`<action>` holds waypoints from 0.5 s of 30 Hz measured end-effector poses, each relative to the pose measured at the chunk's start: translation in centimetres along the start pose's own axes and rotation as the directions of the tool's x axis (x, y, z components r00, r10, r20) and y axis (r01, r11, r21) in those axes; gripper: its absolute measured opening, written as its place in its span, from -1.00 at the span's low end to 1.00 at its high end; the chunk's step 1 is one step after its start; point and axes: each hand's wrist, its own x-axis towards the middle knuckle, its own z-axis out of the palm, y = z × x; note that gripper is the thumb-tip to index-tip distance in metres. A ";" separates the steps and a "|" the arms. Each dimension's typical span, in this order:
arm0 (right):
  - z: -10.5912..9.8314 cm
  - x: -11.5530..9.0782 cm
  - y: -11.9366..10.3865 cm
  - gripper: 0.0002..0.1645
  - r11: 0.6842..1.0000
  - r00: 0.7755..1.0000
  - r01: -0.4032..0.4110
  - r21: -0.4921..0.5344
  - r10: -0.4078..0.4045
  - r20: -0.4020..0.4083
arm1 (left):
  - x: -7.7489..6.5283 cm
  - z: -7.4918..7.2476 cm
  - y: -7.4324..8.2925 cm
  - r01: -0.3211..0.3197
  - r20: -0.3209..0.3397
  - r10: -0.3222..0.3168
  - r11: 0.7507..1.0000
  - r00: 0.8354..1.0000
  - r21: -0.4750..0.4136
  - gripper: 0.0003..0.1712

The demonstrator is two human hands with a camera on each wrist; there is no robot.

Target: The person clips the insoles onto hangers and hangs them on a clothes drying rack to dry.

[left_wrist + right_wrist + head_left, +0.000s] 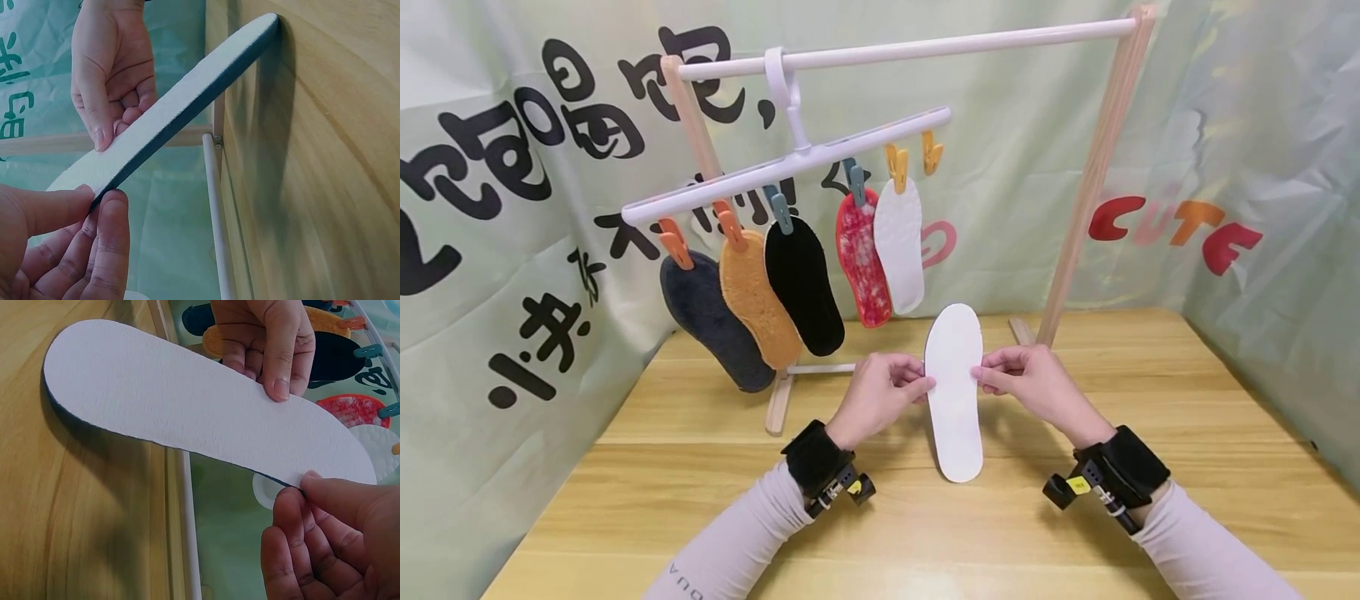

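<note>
A white-faced insole with a dark underside stands tilted between both hands, its narrow heel end low, near the tabletop. On its left edge, the left hand pinches it between thumb and fingers. The right hand pinches the opposite edge in the same way. Seen from the right wrist, the broad white face of the insole is turned upward. In the left wrist view, the dark side of the insole shows, with its lower tip at or very close to the wood.
A white hanger hangs from a rack bar. Clipped to it are navy, tan, black, red and white insoles. A yellow clip at its right end holds nothing. The rack stands on a wooden table.
</note>
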 end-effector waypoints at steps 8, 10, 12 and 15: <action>-0.2 0.3 -0.2 -0.69 1.000 1.000 -0.007 0.021 0.007 0.001 | 0.5 -0.4 0.4 -0.002 -0.009 0.003 0.999 1.000 0.041 -0.92; -0.3 0.4 -0.3 -0.68 0.999 1.000 -0.004 0.034 0.004 0.001 | 0.7 -0.4 0.4 -0.005 -0.013 0.005 0.999 1.000 0.043 -0.93; -0.5 0.6 -0.5 -0.69 0.999 1.000 0.003 0.035 -0.003 -0.001 | 1.0 -0.4 0.4 -0.015 -0.016 0.016 0.999 1.000 0.042 -0.92; -0.9 1.1 -0.8 -0.68 1.000 1.000 0.009 0.030 -0.008 -0.006 | 1.4 -0.5 0.5 -0.028 -0.029 0.029 0.999 0.999 0.040 -0.93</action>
